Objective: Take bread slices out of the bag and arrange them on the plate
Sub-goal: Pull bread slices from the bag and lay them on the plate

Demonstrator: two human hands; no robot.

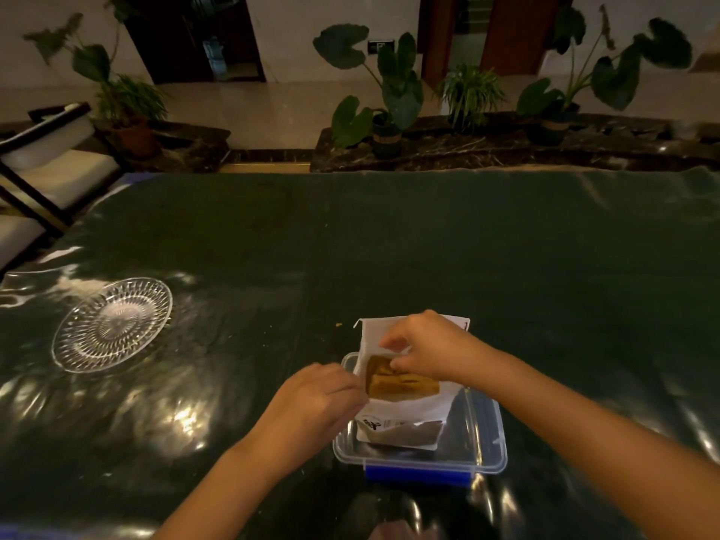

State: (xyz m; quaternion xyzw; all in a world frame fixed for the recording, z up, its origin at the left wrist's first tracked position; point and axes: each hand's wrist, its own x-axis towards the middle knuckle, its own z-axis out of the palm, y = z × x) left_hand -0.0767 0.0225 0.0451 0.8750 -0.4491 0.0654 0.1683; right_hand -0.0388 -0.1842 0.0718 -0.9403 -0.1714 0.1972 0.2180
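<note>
Plastic sheeting covered the dark surface [389, 247], on which a glass plate [112, 324] was seen empty, well apart to the left. A clear container [483, 434] was set nearer, with the white bag [401, 413] lying in it. The bag's left edge was pinched by the left hand [315, 403]; its upper flap was pinched back by the right hand [424, 344]. Brown bread slices [401, 383] were exposed inside. They were judged light, soft and crumbly, best gripped gently by the crust edges.

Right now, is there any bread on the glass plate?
No, the glass plate sits bare at the left, while the bread is still inside the bag.
</note>
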